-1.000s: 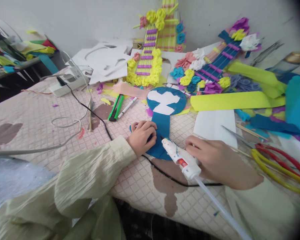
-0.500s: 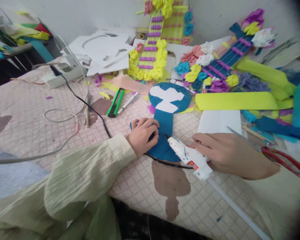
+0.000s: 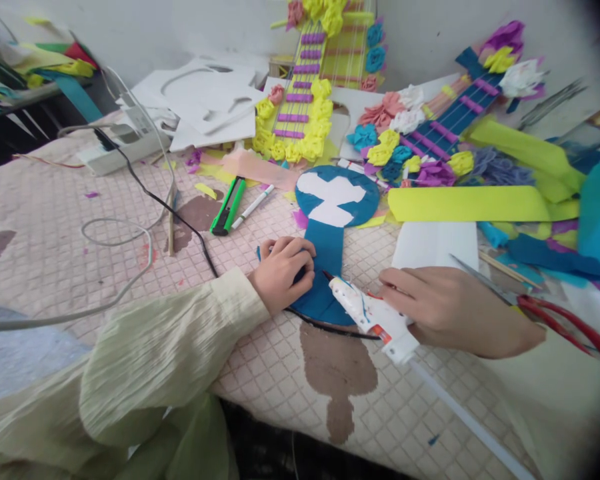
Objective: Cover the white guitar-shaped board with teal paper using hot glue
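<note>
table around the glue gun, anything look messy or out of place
Yes. Small paper scraps litter the quilted cloth, and open scissors lie close by the right hand holding the glue gun.

Both arms wear long, loose sleeves of pale cream-green crinkled fabric. The left sleeve ends in a plain cuff at the wrist. The hands are bare.

Glossy white plastic glue gun; matt blue paper cutout; quilted cloth cover.
</note>
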Tool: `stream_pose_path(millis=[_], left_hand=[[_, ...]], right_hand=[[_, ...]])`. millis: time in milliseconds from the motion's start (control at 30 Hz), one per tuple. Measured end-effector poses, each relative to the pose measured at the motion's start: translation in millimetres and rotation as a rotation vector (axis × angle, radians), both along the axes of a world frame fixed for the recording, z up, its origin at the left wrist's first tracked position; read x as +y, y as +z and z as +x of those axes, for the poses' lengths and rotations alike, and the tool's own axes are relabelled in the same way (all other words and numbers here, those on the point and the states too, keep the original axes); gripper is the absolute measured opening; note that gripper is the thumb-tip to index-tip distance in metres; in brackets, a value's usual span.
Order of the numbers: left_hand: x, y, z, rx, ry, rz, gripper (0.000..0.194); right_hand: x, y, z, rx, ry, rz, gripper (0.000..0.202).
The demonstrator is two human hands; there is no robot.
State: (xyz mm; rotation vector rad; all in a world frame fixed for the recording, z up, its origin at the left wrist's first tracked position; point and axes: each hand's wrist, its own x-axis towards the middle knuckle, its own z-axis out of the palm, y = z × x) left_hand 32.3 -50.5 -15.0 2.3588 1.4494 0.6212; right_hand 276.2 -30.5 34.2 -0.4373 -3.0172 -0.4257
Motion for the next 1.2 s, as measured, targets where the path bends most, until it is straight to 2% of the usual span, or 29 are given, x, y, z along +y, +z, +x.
stream_pose_path(millis=[333,1200], left_hand=[[0.6,-2.0,-0.9,-0.015,-0.01,0.012,0.014],[0.3,-2.1,-0.1,-0.019,0.0,0.013,0.014]], right_hand=[[-1.1,-1.3,-0.8,0.028,0.029,-0.013,0.018],[-0.1,-8.2,-2.2,0.04,-0.002,-0.077,0.015]])
